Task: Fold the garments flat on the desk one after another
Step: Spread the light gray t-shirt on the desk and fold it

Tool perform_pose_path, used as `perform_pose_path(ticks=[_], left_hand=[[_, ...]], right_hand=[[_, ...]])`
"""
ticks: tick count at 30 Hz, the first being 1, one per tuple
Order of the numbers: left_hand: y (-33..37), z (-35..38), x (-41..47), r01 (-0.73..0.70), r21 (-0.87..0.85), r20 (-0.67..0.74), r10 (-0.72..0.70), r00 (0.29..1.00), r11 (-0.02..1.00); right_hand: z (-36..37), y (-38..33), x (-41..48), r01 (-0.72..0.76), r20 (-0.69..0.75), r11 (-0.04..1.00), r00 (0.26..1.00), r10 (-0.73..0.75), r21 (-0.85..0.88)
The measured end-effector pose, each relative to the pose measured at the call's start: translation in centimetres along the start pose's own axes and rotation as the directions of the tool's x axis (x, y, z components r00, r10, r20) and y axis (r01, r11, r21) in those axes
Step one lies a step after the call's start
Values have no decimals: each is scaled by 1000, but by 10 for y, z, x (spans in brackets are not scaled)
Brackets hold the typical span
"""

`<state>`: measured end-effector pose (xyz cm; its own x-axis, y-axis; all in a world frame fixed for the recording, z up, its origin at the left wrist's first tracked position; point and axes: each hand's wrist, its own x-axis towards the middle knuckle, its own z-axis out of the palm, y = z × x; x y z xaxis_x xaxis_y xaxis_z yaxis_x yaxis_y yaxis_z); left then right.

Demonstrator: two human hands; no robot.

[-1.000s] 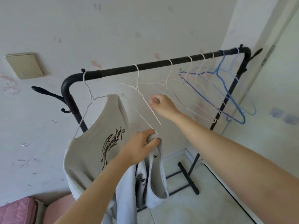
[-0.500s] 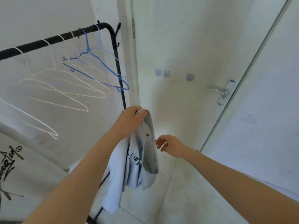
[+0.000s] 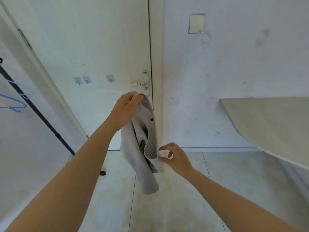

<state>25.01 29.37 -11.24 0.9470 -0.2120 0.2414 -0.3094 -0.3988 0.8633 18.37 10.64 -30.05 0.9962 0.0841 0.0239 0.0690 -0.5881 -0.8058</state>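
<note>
Our left grip [image 3: 127,109] is clenched round the bunched top edge of the gray garment [image 3: 145,178], fingers curled over the cloth, and we hold it up in the air at arm's length. Our right grip [image 3: 175,158] is lower and to the right, at the garment's side edge. The thumb tip touches the cloth, the index finger curves just above it, and the other fingers are loosely bent. Whether thumb and finger actually pinch the fabric we cannot tell.

The garment hangs limp and folded on itself, its rounded lower end dangling over the tiled floor [image 3: 175,211]. A small dark button [image 3: 151,119] shows near its upper part, and a bit of black print [image 3: 141,142] peeks from the inner fold.

The desk [image 3: 270,124] lies to our right, a pale gray-beige surface with a white edge, well apart from the garment.

Behind the garment stands a white door [image 3: 100,47]. Its lever handle [image 3: 139,84] appears just above our left grip, and three small stick-on hooks [image 3: 87,80] sit in a row to the handle's left. A square plate [image 3: 197,23] is fixed high on the wall right of the door. At the far left a black rack pole [image 3: 33,106] slants down, with part of a blue hanger [image 3: 21,102] beside it.
</note>
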Motion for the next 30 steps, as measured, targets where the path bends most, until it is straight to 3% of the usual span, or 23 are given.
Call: perform_pose_path(ticks=[5, 10, 12, 17, 19, 22, 27, 30], left_hand=[[44, 77, 18, -52, -66, 32, 55, 998, 996], [81, 159, 32, -57, -155, 32, 63, 998, 986], [87, 180, 43, -51, -172, 67, 64, 996, 984], [100, 258, 82, -86, -111, 292, 115, 949, 990], [106, 291, 95, -168, -53, 444, 174, 879, 984], [115, 336, 119, -284, -10, 665, 218, 714, 959], [136, 401, 160, -300, -63, 907, 180, 381, 952], [151, 445, 198, -406, -16, 943, 149, 297, 914]], right_hand=[[-47, 25, -43, -73, -189, 997, 979, 73, 11], [-111, 64, -74, -191, -415, 981, 895, 162, -29], [-143, 85, -79, -262, -531, 964, 810, 247, 48], [-267, 131, -110, -360, -751, 884, 482, 451, 299], [-320, 145, -128, -360, -820, 890, 393, 416, 279], [-389, 159, -154, -323, -884, 917, 324, 338, 233], [-476, 158, -172, -358, -932, 928, 292, 213, 100], [-527, 157, -170, -411, -952, 911, 275, 136, 11]])
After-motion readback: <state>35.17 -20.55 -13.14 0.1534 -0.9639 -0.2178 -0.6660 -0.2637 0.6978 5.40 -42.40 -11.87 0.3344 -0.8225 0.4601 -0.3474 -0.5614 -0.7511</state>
